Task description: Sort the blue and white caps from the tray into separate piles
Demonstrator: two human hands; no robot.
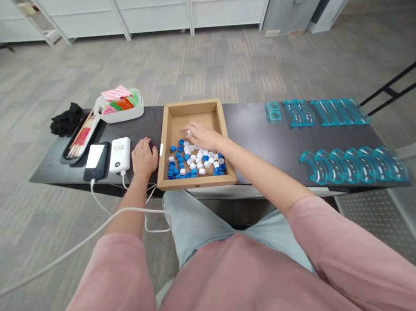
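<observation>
A shallow wooden tray (174,117) stands on the dark table (252,131) and holds several small blue and white pieces (193,162). My right hand (203,136) reaches into the tray above the pieces, with its fingers curled together as if pinching a small white piece at the fingertips. My left hand (144,157) rests on the table just left of the tray, fingers curled loosely, holding nothing that I can see.
A white power bank (120,155) and a phone (95,159) lie left of my left hand, with white cables hanging off the front edge. A white basket of coloured items (121,105), a black tray (79,140) and black cloth (66,120) sit far left. Teal curved pieces (350,162) line the right side.
</observation>
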